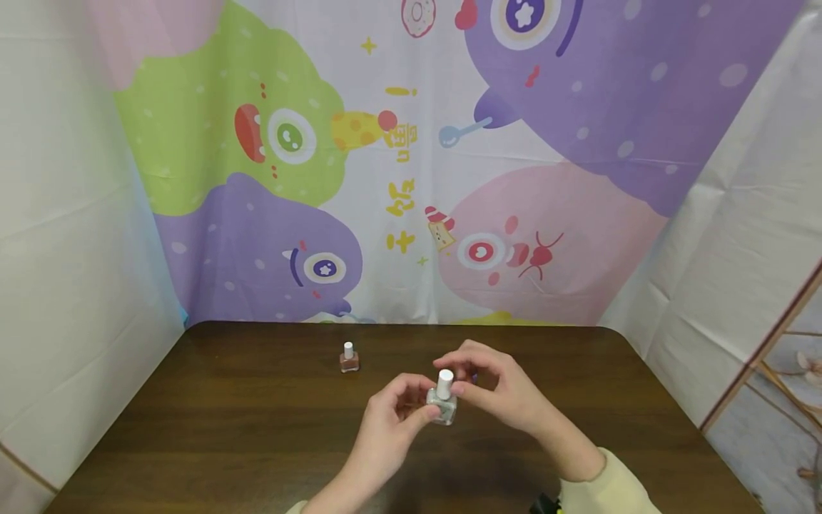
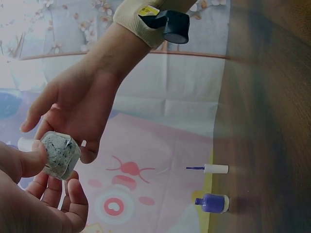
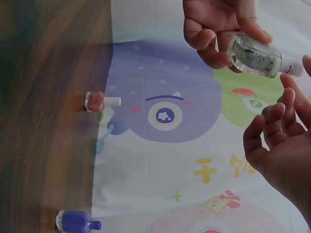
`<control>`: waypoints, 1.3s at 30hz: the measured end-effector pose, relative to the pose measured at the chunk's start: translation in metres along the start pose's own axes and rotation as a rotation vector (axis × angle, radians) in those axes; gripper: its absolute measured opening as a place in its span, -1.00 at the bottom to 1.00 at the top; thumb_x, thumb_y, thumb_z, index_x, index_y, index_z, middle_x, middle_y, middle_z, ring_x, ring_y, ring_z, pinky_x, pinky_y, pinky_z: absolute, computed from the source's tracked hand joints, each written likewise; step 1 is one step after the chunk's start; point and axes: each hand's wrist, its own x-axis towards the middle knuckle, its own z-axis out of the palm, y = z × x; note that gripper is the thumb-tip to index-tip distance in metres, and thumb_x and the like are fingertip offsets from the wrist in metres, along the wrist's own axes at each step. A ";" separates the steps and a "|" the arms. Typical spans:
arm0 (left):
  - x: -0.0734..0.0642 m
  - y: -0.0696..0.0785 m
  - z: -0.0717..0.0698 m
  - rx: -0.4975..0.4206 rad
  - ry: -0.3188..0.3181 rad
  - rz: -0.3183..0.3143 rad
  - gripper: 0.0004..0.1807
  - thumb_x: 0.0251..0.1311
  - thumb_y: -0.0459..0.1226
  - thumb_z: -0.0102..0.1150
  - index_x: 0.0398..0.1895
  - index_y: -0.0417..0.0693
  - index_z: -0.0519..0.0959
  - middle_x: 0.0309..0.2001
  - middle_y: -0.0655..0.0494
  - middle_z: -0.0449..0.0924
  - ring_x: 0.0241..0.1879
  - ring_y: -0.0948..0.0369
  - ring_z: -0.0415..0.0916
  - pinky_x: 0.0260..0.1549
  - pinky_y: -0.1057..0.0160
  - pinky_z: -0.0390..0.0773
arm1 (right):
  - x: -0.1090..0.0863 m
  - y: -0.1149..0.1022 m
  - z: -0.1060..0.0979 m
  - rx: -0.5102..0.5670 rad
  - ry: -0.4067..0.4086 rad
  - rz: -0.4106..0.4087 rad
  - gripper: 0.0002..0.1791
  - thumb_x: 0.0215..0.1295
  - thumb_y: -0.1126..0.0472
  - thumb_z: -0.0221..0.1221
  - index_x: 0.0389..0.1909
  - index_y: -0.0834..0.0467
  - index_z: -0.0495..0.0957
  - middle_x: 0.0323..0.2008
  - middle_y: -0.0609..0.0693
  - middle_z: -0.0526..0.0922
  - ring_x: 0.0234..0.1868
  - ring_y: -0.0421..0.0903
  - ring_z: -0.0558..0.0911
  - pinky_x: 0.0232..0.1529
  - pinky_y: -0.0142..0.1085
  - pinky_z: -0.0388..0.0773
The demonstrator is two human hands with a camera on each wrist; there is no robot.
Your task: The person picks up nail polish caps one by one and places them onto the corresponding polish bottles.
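Observation:
My left hand (image 1: 394,417) holds a nail polish bottle (image 1: 443,408) with speckled pale polish, its thumb across the front. The bottle's white cap (image 1: 445,384) is on and points up. My right hand (image 1: 504,385) is beside the cap, fingers loosely bent; in the right wrist view a fingertip (image 3: 287,80) is right at the cap. An uncapped purple nail polish bottle (image 2: 214,203) stands on the table, mostly hidden behind the right hand in the head view. Near it, its white cap (image 2: 216,169) stands with the purple brush upward.
A capped brownish-pink nail polish bottle (image 1: 349,361) stands toward the back of the dark wooden table (image 1: 257,414). Behind the table hangs a cartoon-printed cloth (image 1: 398,285), with pale sheets on both sides. A black device (image 2: 176,26) is strapped at the right wrist.

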 end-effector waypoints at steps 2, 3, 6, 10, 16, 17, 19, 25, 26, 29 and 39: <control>0.000 0.000 -0.001 0.001 -0.006 -0.005 -0.77 0.07 -0.31 0.30 -0.19 -0.12 0.56 -0.32 0.01 0.60 -0.33 0.29 0.50 -0.37 0.39 0.53 | 0.000 0.000 -0.001 0.034 -0.029 -0.006 -0.63 0.18 0.46 0.18 0.02 0.17 0.55 -0.36 -0.04 0.48 -0.31 -0.20 0.43 -0.38 -0.34 0.45; 0.000 0.000 -0.001 0.003 -0.010 -0.007 -0.77 0.07 -0.32 0.30 -0.19 -0.12 0.56 -0.32 0.01 0.60 -0.34 0.29 0.50 -0.37 0.39 0.53 | 0.000 -0.001 -0.002 0.052 -0.045 -0.007 -0.63 0.20 0.47 0.16 0.04 0.17 0.54 -0.34 -0.04 0.49 -0.30 -0.21 0.43 -0.37 -0.34 0.45; 0.000 0.000 -0.001 0.002 -0.023 -0.011 -0.77 0.08 -0.32 0.30 -0.18 -0.13 0.56 -0.32 0.00 0.59 -0.34 0.29 0.49 -0.37 0.39 0.53 | 0.000 -0.002 -0.002 0.102 -0.086 -0.009 -0.62 0.25 0.47 0.10 0.08 0.18 0.53 -0.29 -0.01 0.51 -0.27 -0.21 0.45 -0.33 -0.31 0.45; -0.001 0.001 -0.001 -0.006 -0.039 -0.013 -0.77 0.09 -0.32 0.29 -0.17 -0.16 0.56 -0.30 -0.01 0.60 -0.32 0.29 0.50 -0.34 0.38 0.54 | 0.001 -0.004 -0.002 0.144 -0.117 -0.016 -0.63 0.27 0.50 0.06 0.07 0.20 0.54 -0.26 0.02 0.53 -0.24 -0.17 0.46 -0.31 -0.31 0.46; -0.001 0.001 -0.001 -0.014 -0.048 -0.011 -0.76 0.09 -0.32 0.29 -0.17 -0.15 0.56 -0.27 -0.02 0.61 -0.30 0.28 0.51 -0.33 0.38 0.55 | 0.002 -0.004 -0.002 0.146 -0.118 -0.030 -0.69 0.26 0.50 0.06 -0.03 0.23 0.57 -0.26 0.02 0.55 -0.22 -0.12 0.50 -0.27 -0.31 0.48; -0.001 0.001 -0.001 -0.016 -0.047 -0.010 -0.76 0.08 -0.32 0.29 -0.17 -0.16 0.56 -0.27 -0.02 0.61 -0.30 0.29 0.52 -0.33 0.38 0.55 | 0.002 -0.004 -0.002 0.144 -0.117 -0.028 -0.69 0.26 0.51 0.06 -0.03 0.22 0.57 -0.26 0.02 0.55 -0.22 -0.13 0.50 -0.27 -0.31 0.48; -0.001 0.001 -0.001 -0.022 -0.045 -0.009 -0.76 0.08 -0.32 0.30 -0.17 -0.16 0.56 -0.27 -0.03 0.61 -0.30 0.29 0.52 -0.33 0.38 0.55 | 0.002 -0.004 -0.002 0.141 -0.115 -0.029 -0.69 0.26 0.51 0.06 -0.04 0.20 0.57 -0.27 0.02 0.55 -0.22 -0.14 0.50 -0.27 -0.30 0.49; -0.001 0.002 -0.001 -0.023 -0.041 -0.009 -0.76 0.08 -0.31 0.30 -0.18 -0.15 0.56 -0.28 -0.03 0.61 -0.30 0.29 0.52 -0.34 0.38 0.55 | 0.002 -0.003 -0.001 0.137 -0.107 -0.038 -0.71 0.27 0.50 0.06 -0.06 0.19 0.58 -0.27 0.01 0.55 -0.23 -0.16 0.49 -0.28 -0.30 0.50; -0.001 0.002 -0.001 -0.020 -0.041 -0.010 -0.77 0.08 -0.31 0.30 -0.18 -0.15 0.56 -0.28 -0.02 0.61 -0.30 0.29 0.52 -0.35 0.38 0.54 | 0.003 -0.003 -0.001 0.135 -0.105 -0.041 -0.72 0.27 0.49 0.06 -0.07 0.19 0.58 -0.27 0.01 0.55 -0.23 -0.17 0.49 -0.29 -0.31 0.50; -0.001 0.002 -0.001 -0.009 -0.039 -0.013 -0.77 0.08 -0.31 0.30 -0.18 -0.15 0.56 -0.28 0.00 0.60 -0.30 0.28 0.51 -0.35 0.39 0.54 | 0.003 -0.002 0.000 0.128 -0.099 -0.050 -0.74 0.27 0.48 0.08 -0.08 0.21 0.58 -0.28 0.00 0.55 -0.25 -0.18 0.49 -0.31 -0.31 0.50; -0.002 0.003 -0.001 -0.005 -0.030 -0.009 -0.76 0.07 -0.31 0.30 -0.18 -0.15 0.55 -0.28 0.00 0.60 -0.30 0.28 0.51 -0.34 0.39 0.54 | 0.003 -0.001 0.001 0.090 -0.057 -0.038 -0.77 0.23 0.43 0.14 -0.14 0.13 0.59 -0.36 -0.02 0.52 -0.35 -0.26 0.42 -0.46 -0.38 0.41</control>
